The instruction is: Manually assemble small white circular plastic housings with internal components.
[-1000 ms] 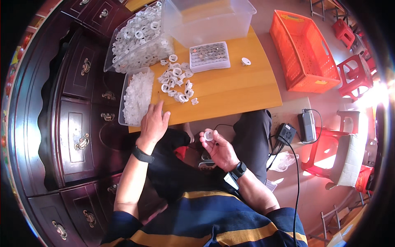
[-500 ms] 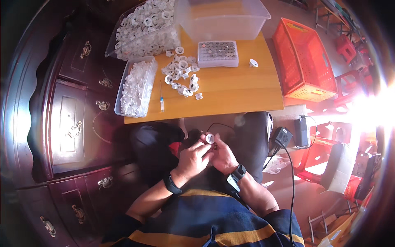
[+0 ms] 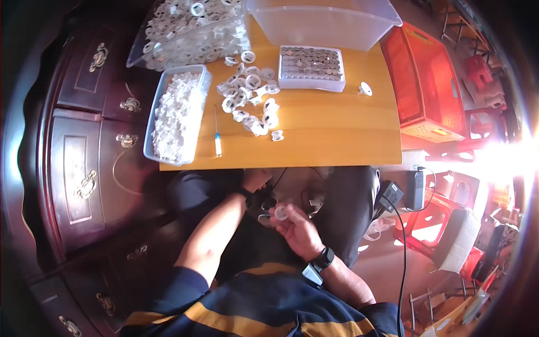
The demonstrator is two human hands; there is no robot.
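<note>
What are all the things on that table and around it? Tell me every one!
Wooden table: one, yellow-brown, centre.
Loose ring parts: many, white, scattered mid-table.
Tray of small white pieces: one, grey, table's left edge.
Clear bag of rings: one, top left.
Clear plastic bin: one, top centre.
Tray of metal discs: one, white, below the bin.
Pen-like tool: one, white and blue, beside the left tray.
Crate: one, orange, right of the table.
Cabinet: one, dark wood, left.
Ring part: one, white, in right-hand fingers.
Left hand: under the table edge.
Right hand: above the lap.
</note>
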